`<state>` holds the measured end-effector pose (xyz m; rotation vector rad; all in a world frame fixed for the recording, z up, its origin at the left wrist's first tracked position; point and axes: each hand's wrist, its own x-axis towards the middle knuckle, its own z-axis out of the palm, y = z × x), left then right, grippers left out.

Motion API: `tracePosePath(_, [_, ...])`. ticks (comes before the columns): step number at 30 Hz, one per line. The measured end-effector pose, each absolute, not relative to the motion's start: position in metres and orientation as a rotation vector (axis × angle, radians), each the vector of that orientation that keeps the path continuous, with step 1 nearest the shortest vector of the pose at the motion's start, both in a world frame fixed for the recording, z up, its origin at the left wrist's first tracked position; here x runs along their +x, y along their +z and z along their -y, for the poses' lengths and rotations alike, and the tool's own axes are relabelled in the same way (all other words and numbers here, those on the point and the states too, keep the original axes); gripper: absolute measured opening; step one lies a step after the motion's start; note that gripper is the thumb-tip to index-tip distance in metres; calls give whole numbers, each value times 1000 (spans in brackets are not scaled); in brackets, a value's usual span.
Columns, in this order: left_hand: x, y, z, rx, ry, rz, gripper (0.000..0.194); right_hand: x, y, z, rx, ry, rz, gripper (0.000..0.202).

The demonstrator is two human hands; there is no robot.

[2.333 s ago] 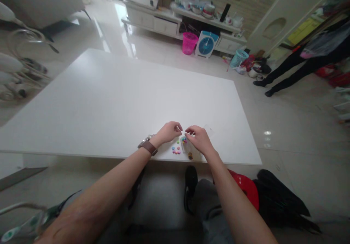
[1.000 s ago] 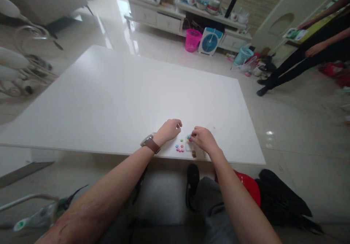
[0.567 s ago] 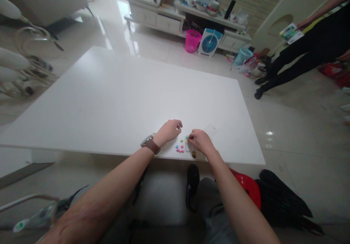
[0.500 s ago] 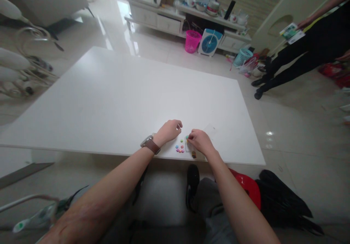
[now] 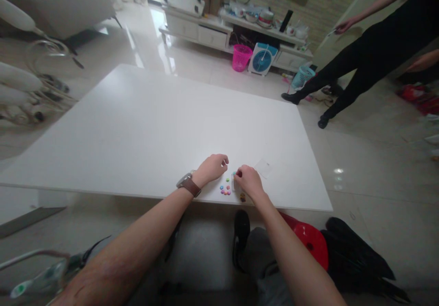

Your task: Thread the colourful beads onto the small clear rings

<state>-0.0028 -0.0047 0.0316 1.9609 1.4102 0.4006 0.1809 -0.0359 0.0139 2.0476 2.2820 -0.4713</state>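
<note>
My left hand [image 5: 214, 167] hovers or rests on the white table [image 5: 164, 123], its thumb and forefinger curled with a gap between them and nothing in it. A watch with a brown strap is on that wrist. My right hand [image 5: 249, 180] is pinched over a small, pale-edged flat piece [image 5: 233, 188], mostly hidden beneath the fingers. What the fingertips hold cannot be made out. A teal bit [image 5: 234, 173] shows at that piece's far end. Between my hands lie several small coloured flower-shaped pieces [image 5: 225, 190] and a green one [image 5: 227, 179]. A small brown-and-yellow figure [image 5: 242, 197] lies near the table edge.
A clear plastic bag [image 5: 263, 169] lies beyond my right hand. Another person in black trousers [image 5: 368, 52] stands past the table's right side. A pink basket [image 5: 241, 58], a blue fan [image 5: 262, 59] and a low cabinet [image 5: 183, 25] are across the room. A red stool [image 5: 310, 242] is below right.
My right hand stays over the flat piece with slightly shifted fingers. The other person has stepped left, and the card in their hand has turned edge-on. The view has tilted slightly up.
</note>
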Motion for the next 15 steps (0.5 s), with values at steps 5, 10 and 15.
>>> tracePosePath(5, [-2,29,5,1959,394,-1409,23,174,13,38,2070,-450,-2250,18])
tracePosePath(10, [-4,25,5,1966,402,-1395,23,171,12,39,2080,-422,-2209,18])
tracePosePath(15, [-2,22,5,1966,413,-1396,24,171,11,39,2074,-369,-2260,18])
